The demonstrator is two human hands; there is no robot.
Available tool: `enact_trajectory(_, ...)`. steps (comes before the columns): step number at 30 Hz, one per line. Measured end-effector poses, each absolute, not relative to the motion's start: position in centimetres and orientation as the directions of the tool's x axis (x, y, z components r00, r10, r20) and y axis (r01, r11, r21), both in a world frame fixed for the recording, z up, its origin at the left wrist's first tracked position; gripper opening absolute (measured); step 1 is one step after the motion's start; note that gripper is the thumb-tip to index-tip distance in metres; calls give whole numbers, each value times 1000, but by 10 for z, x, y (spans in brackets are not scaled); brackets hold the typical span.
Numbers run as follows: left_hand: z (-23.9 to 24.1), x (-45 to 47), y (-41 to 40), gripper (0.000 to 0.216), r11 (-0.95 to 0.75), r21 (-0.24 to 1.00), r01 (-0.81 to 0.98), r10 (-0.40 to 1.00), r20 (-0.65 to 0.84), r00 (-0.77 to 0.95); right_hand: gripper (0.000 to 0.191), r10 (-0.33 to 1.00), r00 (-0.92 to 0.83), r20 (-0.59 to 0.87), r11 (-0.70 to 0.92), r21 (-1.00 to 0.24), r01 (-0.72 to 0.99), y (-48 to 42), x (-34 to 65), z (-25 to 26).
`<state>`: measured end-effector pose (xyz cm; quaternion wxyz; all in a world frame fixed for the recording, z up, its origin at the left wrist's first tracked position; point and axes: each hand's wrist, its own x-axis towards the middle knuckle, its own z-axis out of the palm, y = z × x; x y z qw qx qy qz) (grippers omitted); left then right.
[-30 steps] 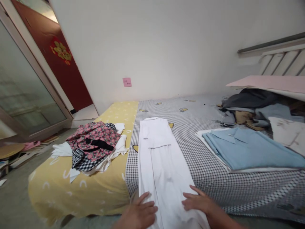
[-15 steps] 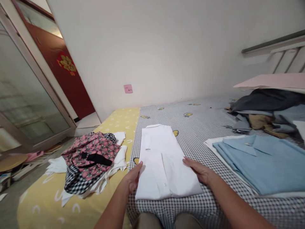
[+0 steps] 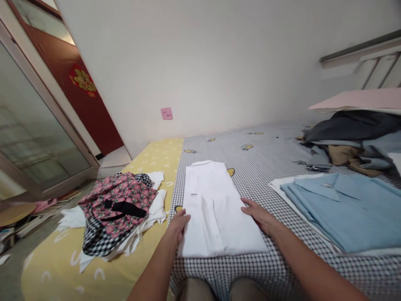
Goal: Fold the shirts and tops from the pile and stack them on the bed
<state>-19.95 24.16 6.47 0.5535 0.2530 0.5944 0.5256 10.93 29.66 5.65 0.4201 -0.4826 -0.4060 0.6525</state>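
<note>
A folded white shirt [image 3: 216,217] lies flat in front of me, its collar at the far end and its placket running down the middle. My left hand [image 3: 178,225] grips its left edge, thumb on top and the other fingers mostly hidden at the side. On the right edge, my right hand [image 3: 258,215] holds the cloth the same way, with its thumb over the top. The fabric bunches into soft ridges near the placket between my hands.
To the left, a heap of clothes [image 3: 119,205] with a pink floral piece rests on the yellow sheet [image 3: 62,259]. At right lie a folded light-blue shirt [image 3: 347,213] and a dark clothes pile [image 3: 344,129]. A pink note [image 3: 166,113] sticks to the wall [image 3: 219,62].
Both hands have slid slightly away from me along the shirt's edges. The cloth beside the placket has bunched up more. The view has tilted a little.
</note>
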Motion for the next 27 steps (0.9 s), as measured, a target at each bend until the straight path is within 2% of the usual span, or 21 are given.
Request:
enact_trajectory(3,63,-206,239,54,330,912,-243,863,-395,-314,85,949,-122,-289,-302,-947,-111,299,112,54)
enact_trajectory(6,66,-210,226,76,324,914,-243,865,-390,-315,82,965,-22,-262,-263,-964,-28,292,114,51)
enact_trajectory(9,72,-213,207,87,340,913,-228,870,-397,-291,78,972,101,-212,-219,-974,65,277,114,52)
enact_trajectory(11,74,-215,195,93,352,919,-179,875,-391,-286,74,976,195,-102,-141,-970,197,262,111,57)
enact_trajectory(12,74,-215,190,95,351,925,-143,879,-379,-289,70,974,226,17,-59,-944,324,254,107,60)
enact_trajectory(13,73,-215,186,96,344,933,-101,885,-358,-297,65,959,223,174,49,-878,477,245,103,62)
enact_trajectory(14,71,-214,182,95,332,942,-53,892,-332,-308,60,924,172,343,166,-761,627,237,99,64)
enact_trajectory(15,68,-213,180,94,318,948,-2,898,-302,-321,54,873,77,482,270,-607,747,229,94,65)
enact_trajectory(16,66,-211,178,92,304,951,49,903,-271,-333,51,826,-41,562,348,-453,821,222,90,63)
enact_trajectory(18,61,-208,177,88,280,949,148,909,-212,-358,47,815,-228,533,415,-261,871,212,84,52)
enact_trajectory(21,59,-204,175,83,266,920,289,905,-134,-404,45,884,-317,342,383,-145,912,209,82,25)
enact_trajectory(24,62,-202,170,77,280,860,427,880,-52,-472,46,905,-308,293,355,-123,927,213,89,5)
enact_trajectory(27,68,-200,158,68,298,780,550,834,67,-547,49,918,-256,303,322,-191,927,210,98,6)
